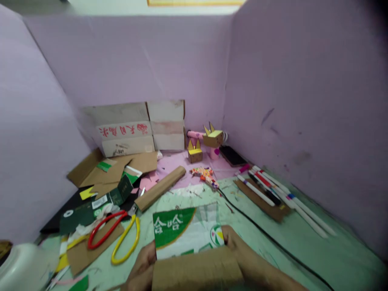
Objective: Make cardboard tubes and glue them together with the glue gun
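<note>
Both of my hands hold a folded piece of cardboard (pixel 188 238) at the bottom middle of the view. Its printed side is green and white with white characters, and a plain brown flap lies nearest me. My left hand (pixel 142 268) grips the left edge, fingers curled behind it. On the right edge sits my right hand (pixel 242 252), with its thumb up near the printed corner. The sheet rests low over the green mat (pixel 318 258).
Scissors with red and yellow handles (pixel 117 234) lie left on cardboard scraps. Behind are a cardboard tube (pixel 160 188), white boxes (pixel 133 129), two small cardboard figures (pixel 204 145), a glue gun (pixel 206 176) with black cord, a phone (pixel 232 155), and markers (pixel 269 188) at right. Purple walls enclose the space.
</note>
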Demonstrator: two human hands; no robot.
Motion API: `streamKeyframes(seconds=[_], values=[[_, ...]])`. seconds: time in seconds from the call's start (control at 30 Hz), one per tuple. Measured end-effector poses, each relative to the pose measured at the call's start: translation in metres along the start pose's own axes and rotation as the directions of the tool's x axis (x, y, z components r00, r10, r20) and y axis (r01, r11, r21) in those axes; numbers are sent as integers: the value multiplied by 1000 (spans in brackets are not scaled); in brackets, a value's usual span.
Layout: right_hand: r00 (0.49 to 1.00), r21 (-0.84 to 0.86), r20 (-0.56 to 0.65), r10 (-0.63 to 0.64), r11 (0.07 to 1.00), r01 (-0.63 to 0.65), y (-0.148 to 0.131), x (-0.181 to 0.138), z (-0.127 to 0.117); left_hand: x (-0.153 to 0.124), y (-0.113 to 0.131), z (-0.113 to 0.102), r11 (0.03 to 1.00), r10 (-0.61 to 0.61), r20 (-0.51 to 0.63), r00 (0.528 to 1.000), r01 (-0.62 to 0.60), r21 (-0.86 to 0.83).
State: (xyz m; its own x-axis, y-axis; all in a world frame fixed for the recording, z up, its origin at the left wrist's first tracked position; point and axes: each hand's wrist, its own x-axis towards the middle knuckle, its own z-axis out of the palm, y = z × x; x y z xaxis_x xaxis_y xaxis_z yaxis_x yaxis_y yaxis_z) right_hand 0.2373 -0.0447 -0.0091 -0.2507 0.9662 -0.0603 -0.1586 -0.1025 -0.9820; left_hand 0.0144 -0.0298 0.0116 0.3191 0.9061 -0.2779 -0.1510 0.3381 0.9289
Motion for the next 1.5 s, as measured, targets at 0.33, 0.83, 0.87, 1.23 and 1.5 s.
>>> streamKeyframes(seconds=[0.33, 0.83, 0.87, 1.23, 1.5], values=[[990, 157, 141, 28, 986, -50, 6, 3, 5, 6, -2, -5, 954, 189, -170, 967, -140, 265], [987, 161, 158, 13, 986, -39, -2, 3, 9, 7, 0, -4, 907, 207, -117, 971, -146, 395], [988, 159, 155, 14, 986, -39, -2, 3, 9, 8, 0, -4, 911, 210, -115, 971, -151, 385], [986, 142, 115, 121, 980, -136, 5, 4, 6, 12, 4, -1, 908, 115, 8, 993, -108, 404], [986, 94, 68, 150, 983, -156, 5, 5, 8, 10, 9, 8, 963, 100, 83, 991, -118, 243]])
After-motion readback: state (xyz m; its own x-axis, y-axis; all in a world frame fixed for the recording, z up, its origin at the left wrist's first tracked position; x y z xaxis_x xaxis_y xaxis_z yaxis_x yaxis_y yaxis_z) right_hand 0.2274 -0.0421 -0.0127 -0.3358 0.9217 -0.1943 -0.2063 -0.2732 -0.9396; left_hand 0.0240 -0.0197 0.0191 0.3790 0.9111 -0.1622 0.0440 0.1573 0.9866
